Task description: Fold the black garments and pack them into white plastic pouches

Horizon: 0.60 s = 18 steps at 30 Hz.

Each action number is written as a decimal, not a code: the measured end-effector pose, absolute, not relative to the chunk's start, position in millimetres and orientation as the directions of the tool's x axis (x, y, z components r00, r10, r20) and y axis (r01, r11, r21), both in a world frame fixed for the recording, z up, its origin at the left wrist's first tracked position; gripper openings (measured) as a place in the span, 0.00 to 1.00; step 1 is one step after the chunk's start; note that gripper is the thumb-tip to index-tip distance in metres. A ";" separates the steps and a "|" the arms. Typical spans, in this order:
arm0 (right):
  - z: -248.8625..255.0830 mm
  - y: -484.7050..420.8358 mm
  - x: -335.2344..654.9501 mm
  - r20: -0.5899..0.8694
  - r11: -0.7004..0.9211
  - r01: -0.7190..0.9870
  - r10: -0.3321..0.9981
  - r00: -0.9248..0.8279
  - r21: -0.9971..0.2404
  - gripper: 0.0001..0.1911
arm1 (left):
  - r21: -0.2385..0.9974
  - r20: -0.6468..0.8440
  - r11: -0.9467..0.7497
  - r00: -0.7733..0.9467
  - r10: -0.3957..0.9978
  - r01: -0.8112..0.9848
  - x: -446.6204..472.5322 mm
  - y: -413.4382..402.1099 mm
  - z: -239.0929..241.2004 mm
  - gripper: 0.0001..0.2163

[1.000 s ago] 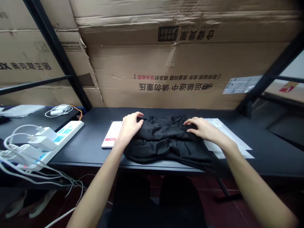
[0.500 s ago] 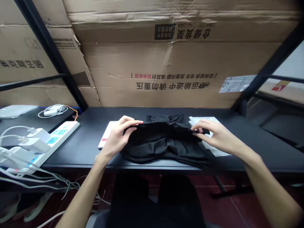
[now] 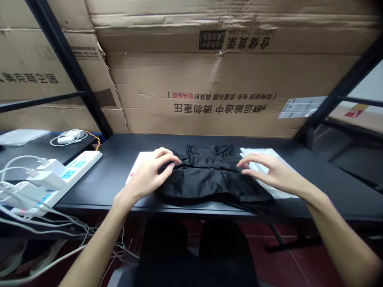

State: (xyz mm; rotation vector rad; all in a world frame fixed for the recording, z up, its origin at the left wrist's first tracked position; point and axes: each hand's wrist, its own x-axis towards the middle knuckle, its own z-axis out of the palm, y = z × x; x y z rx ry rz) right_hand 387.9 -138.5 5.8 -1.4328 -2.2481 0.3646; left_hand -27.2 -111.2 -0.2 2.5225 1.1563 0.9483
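Note:
A black cloth garment (image 3: 212,181) lies folded on the black desk (image 3: 95,191), with a waistband-like far part showing. My left hand (image 3: 151,171) rests on its left side, fingers spread over the fabric. My right hand (image 3: 269,170) touches its right upper edge with the fingertips. Neither hand is closed on the cloth. A white phone or tablet with a red mark (image 3: 134,171) lies partly under the garment and my left hand. White papers (image 3: 266,163) stick out at the right, near my right hand.
A white power strip (image 3: 72,179) with plugged-in chargers and tangled cables stands at the desk's left. A white cable and small device (image 3: 67,137) lie behind it. Cardboard boxes (image 3: 209,79) and black shelf posts (image 3: 67,63) rise behind the desk.
The cloth edge my hands lifted and pulled toward me now lies flat on the garment. My fingers have let go of it, and the garment's far part stays uncovered.

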 end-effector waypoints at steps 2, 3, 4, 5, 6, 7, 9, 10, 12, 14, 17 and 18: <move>4.5 -117.5 383.6 0.223 0.468 0.811 0.883 -0.414 -0.349 0.15 | 0.336 0.417 -0.655 0.517 0.748 0.677 -16.3 -93.4 2.3 0.11; 2.6 -109.1 381.3 0.198 0.480 0.822 0.877 -0.438 -0.307 0.15 | 0.297 0.381 -0.634 0.520 0.764 0.714 -11.6 -86.0 2.1 0.10; 0.4 -102.4 378.9 0.169 0.490 0.828 0.872 -0.460 -0.272 0.16 | 0.266 0.356 -0.614 0.516 0.779 0.743 -7.2 -79.6 1.4 0.11; -1.8 -97.7 376.6 0.140 0.497 0.833 0.868 -0.477 -0.243 0.16 | 0.237 0.339 -0.604 0.518 0.785 0.761 -2.9 -74.1 0.4 0.11; -3.6 -94.7 374.4 0.121 0.506 0.834 0.862 -0.492 -0.219 0.15 | 0.212 0.328 -0.612 0.534 0.779 0.762 1.6 -69.2 -0.4 0.12; -4.8 -93.3 372.5 0.112 0.517 0.833 0.856 -0.504 -0.196 0.13 | 0.190 0.324 -0.638 0.566 0.758 0.746 6.7 -64.4 -1.0 0.12; -5.3 -93.7 369.7 0.128 0.531 0.833 0.847 -0.516 -0.156 0.12 | 0.149 0.305 -0.728 0.669 0.677 0.669 18.8 -54.3 -1.3 0.14; -4.8 -94.7 368.9 0.145 0.530 0.836 0.847 -0.512 -0.144 0.12 | 0.134 0.290 -0.771 0.720 0.631 0.622 25.7 -49.0 -1.3 0.14; -3.3 -96.5 368.3 0.179 0.509 0.848 0.857 -0.483 -0.147 0.11 | 0.105 0.233 -0.829 0.797 0.557 0.549 39.3 -38.9 -1.7 0.14; -2.4 -96.6 368.8 0.203 0.473 0.863 0.876 -0.438 -0.180 0.09 | 0.096 0.190 -0.854 0.832 0.521 0.512 49.8 -32.0 -3.1 0.09; -2.5 -90.7 371.3 0.245 0.434 0.863 0.894 -0.376 -0.258 0.09 | 0.167 0.226 -0.820 0.788 0.572 0.547 55.9 -28.9 -5.0 0.06; -2.6 -86.8 372.4 0.263 0.427 0.861 0.895 -0.360 -0.276 0.10 | 0.210 0.257 -0.793 0.750 0.610 0.573 55.9 -28.6 -4.8 0.08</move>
